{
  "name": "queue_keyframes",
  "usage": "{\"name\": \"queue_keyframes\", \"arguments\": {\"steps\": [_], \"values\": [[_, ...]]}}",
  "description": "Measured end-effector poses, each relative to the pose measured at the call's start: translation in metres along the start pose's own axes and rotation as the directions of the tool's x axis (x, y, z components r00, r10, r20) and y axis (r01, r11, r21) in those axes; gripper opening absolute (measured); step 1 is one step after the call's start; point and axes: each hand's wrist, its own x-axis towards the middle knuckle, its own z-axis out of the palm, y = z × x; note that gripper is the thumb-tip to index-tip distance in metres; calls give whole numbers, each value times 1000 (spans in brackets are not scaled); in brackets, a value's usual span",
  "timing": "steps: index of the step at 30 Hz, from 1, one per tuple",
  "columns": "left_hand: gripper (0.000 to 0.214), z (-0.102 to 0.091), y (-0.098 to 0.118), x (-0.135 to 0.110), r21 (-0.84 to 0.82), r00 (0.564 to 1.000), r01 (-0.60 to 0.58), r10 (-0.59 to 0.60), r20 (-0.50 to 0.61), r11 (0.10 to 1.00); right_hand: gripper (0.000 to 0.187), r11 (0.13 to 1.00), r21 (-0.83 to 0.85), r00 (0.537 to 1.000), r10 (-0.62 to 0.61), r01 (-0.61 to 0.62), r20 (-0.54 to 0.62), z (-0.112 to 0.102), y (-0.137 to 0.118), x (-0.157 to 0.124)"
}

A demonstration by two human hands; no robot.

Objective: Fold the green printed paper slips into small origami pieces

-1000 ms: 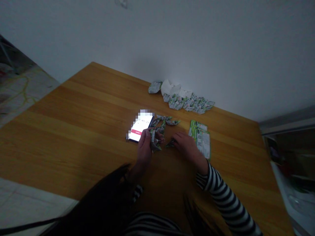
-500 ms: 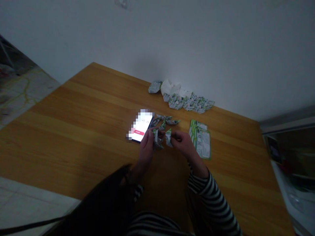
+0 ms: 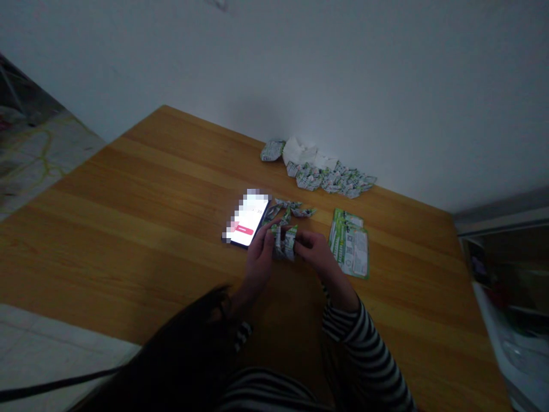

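Over the wooden table (image 3: 128,217), my left hand (image 3: 258,260) and my right hand (image 3: 316,254) are closed on folded green-and-white paper pieces (image 3: 285,242), held together between them. The left hand grips one folded piece and the right hand presses another against it. Just beyond my fingers lie several small folded paper pieces (image 3: 295,210). A lit phone (image 3: 246,226) lies flat at the left of my left hand.
A stack of flat green printed sheets (image 3: 350,243) lies right of my right hand. A heap of folded paper pieces with white crumpled paper (image 3: 319,169) sits by the wall. The table's right edge meets a dim shelf (image 3: 506,274). Floor shows at the left.
My right hand lifted a folded piece from the table and brought it left against the piece in my left hand. Both hands are now together.
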Motion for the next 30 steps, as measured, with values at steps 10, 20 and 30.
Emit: {"name": "queue_keyframes", "arguments": {"steps": [10, 20, 30], "values": [[40, 4, 7, -8, 29, 992, -83, 80, 95, 996, 10, 949, -297, 994, -105, 103, 9, 7, -23, -17], [37, 8, 12, -17, -117, 988, -41, 58, 145, 992, 6, 927, -355, 992, -119, 121, 27, 9, -39, -27], [33, 10, 16, -19, -188, 989, -42, 68, 134, 981, 3, 944, -301, 990, -143, 136, 1, 15, -47, -34]]}}
